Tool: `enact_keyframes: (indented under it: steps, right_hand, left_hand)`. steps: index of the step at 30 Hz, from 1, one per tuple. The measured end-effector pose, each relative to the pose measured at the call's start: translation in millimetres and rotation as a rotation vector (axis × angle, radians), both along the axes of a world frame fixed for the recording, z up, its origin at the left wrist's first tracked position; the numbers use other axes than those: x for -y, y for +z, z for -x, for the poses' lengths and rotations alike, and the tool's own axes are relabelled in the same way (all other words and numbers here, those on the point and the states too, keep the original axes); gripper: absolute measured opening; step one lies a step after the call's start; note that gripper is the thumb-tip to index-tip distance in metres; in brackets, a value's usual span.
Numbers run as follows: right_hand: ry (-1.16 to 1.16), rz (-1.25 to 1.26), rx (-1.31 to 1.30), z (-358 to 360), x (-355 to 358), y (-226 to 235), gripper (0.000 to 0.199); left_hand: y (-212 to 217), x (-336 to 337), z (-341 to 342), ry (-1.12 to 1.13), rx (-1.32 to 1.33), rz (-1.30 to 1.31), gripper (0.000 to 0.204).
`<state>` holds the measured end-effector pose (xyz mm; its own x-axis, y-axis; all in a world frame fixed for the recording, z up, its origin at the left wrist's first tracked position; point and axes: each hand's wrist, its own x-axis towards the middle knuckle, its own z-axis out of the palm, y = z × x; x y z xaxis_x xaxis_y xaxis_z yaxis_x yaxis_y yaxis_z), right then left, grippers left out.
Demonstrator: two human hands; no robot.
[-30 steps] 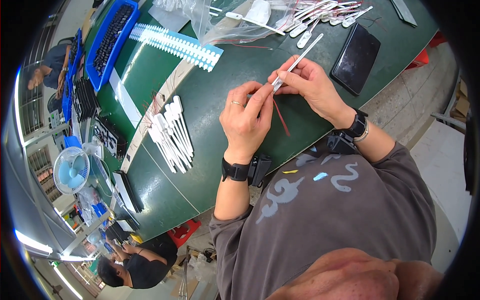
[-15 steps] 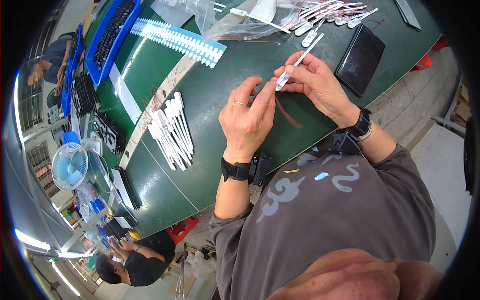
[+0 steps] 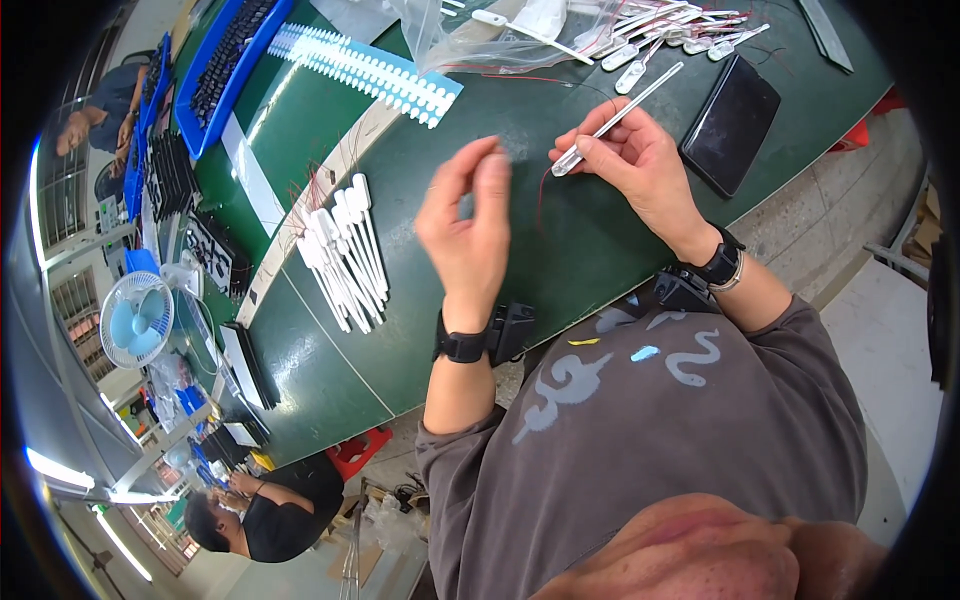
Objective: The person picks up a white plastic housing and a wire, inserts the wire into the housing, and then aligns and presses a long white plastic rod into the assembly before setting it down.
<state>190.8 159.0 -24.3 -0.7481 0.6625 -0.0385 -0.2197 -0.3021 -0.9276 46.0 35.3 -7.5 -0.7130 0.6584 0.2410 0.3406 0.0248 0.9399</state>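
Note:
My right hand [image 3: 640,165] is closed on a slim white stick with a wider, clear-looking paddle end [image 3: 625,112]. The stick slants up to the right, its wide end by my fingertips. A thin red wire [image 3: 542,190] hangs from that end. Left of it, apart from the stick, my left hand [image 3: 462,225] is raised over the table. Its thumb and forefinger curve toward each other, but the tips are smeared by motion, so whether they hold anything is unclear. Nearest to this hand lies a bundle of white paddle-ended sticks [image 3: 345,255] with red wires.
More wired sticks [image 3: 650,35] are heaped at the far side by a clear plastic bag [image 3: 470,40]. A black phone-like slab [image 3: 730,125] lies right of my right hand. Far left are a light-blue sheet of white tabs [image 3: 360,75], a blue tray [image 3: 205,115] and a fan [image 3: 137,320].
My left hand has moved left, away from the stick's wide end. My right hand keeps hold of the stick. The red wire, blurred before, now hangs below the stick's end.

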Motion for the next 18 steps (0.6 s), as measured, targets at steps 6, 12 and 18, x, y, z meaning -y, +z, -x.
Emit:
enact_keyframes:
  steps: [6, 12, 18]
  right_hand:
    - [-0.025, 0.030, 0.020, 0.2, -2.7, -0.1, 0.015]
    - [-0.028, 0.109, 0.032, 0.2, -3.0, 2.1, 0.016]
    - [-0.026, 0.106, 0.018, 0.5, -2.7, 2.1, 0.016]
  left_hand:
    - [3.8, -2.6, -20.9, -0.135, -0.037, 0.120, 0.015]
    - [2.4, -1.8, -19.4, -0.138, -0.342, 0.152, 0.011]
    - [-0.4, -1.8, -24.1, -0.117, -0.235, 0.172, 0.007]
